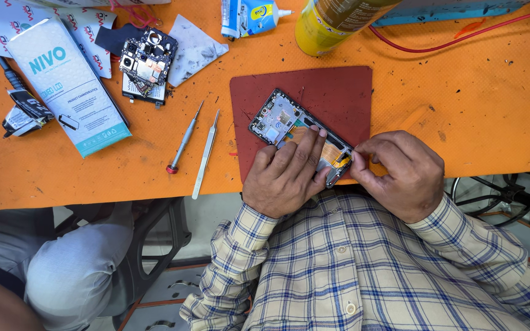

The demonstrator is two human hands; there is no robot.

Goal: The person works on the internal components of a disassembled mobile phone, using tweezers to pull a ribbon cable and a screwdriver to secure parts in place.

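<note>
- Maroon mat (338, 92) on the orange table (473, 110): opened phone (283, 122) lies diagonally.
- Left hand (286, 175): fingers flat, pressing the phone.
- Right hand (400, 171): fingertips pinched at the phone's lower end.
- Screwdriver (184, 140), tweezers (206, 153): left of the mat.

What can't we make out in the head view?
- Near end of the opened black phone frame: hidden by left hand.
- What right hand pinches at the frame's corner: hidden by its fingertips.
- Yellow cylindrical bottle: top cut off by upper edge.
- Parts on the loose dark circuit board: too small.
</note>
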